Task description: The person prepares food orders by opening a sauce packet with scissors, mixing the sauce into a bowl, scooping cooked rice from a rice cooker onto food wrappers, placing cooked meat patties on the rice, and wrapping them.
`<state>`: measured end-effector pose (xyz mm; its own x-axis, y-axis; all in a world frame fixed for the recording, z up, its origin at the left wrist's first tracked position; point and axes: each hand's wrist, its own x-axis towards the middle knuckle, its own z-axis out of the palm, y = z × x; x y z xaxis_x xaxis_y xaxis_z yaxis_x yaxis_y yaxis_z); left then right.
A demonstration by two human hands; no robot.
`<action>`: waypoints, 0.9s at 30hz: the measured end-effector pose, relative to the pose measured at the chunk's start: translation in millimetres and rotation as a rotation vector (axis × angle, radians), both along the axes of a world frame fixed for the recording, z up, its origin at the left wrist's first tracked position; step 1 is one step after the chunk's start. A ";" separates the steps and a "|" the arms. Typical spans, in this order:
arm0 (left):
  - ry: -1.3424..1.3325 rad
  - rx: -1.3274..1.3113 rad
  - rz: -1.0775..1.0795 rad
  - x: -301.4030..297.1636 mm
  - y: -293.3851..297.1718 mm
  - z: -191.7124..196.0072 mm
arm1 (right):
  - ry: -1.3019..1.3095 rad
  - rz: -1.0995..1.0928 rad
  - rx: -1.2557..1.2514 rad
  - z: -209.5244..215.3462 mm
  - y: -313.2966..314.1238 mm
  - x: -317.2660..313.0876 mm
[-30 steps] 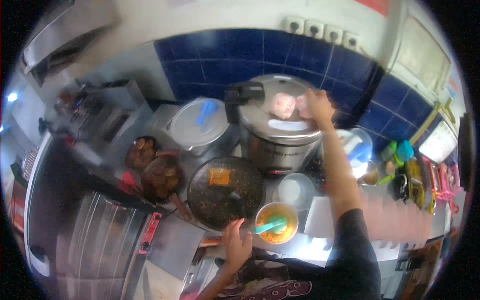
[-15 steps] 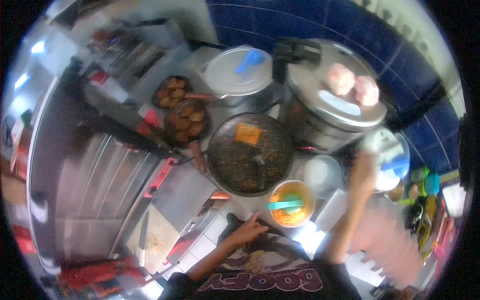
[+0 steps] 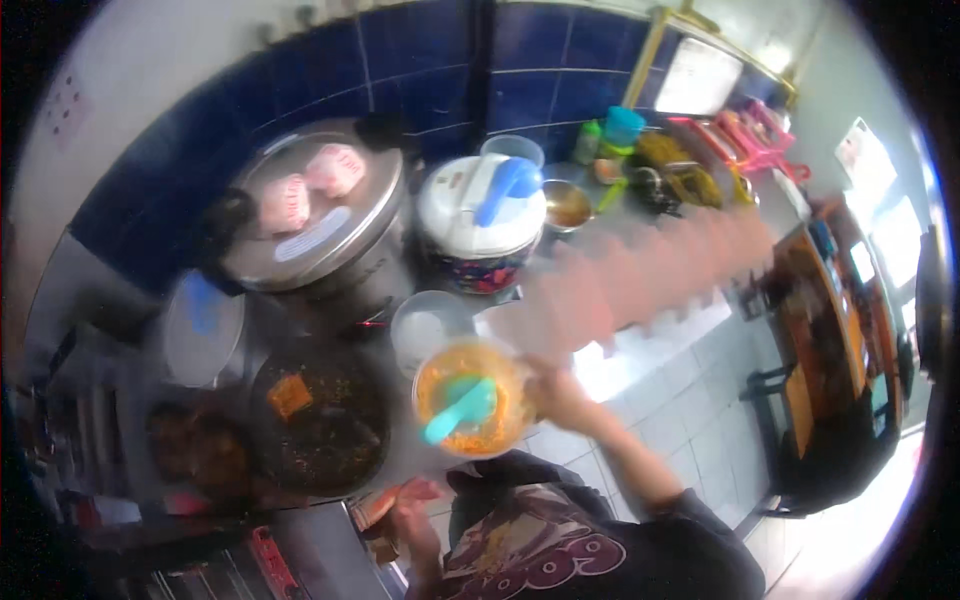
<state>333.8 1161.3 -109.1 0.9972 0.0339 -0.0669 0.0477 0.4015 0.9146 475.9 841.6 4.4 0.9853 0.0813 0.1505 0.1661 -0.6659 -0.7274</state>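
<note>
A pale bowl with orange food smeared inside is near the middle front, and a turquoise spoon lies in it. My right hand grips the bowl's right side, its fingertips blurred at the rim. My left hand is to the lower left, near the front of a wide dark pan; motion smears its fingers and I see nothing in them. In the pan is dark food with an orange square piece on top. A clear bowl stands just behind the orange-stained one.
A large lidded metal pot carries two pinkish-white wrapped bundles. Beside it sits a white-lidded pot with a blue ladle. A metal bowl is farther right. Wooden furniture stands at right. A blurred pinkish patch hides part of the counter.
The view has swung to the right. My right hand has come down from beside the white-lidded pot to the orange-stained bowl, which is now farther from the pan.
</note>
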 end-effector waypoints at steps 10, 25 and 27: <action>0.252 0.252 0.235 21.1 -67.8 39.9 | 0.045 -0.077 0.182 165.6 -265.6 153.5; 1.400 1.064 0.299 -259.9 -213.2 -133.5 | 0.006 -0.260 -0.394 -114.8 -431.3 489.1; 1.584 1.026 0.323 -319.2 -238.3 -102.2 | -0.043 0.030 0.502 -111.4 -372.8 454.8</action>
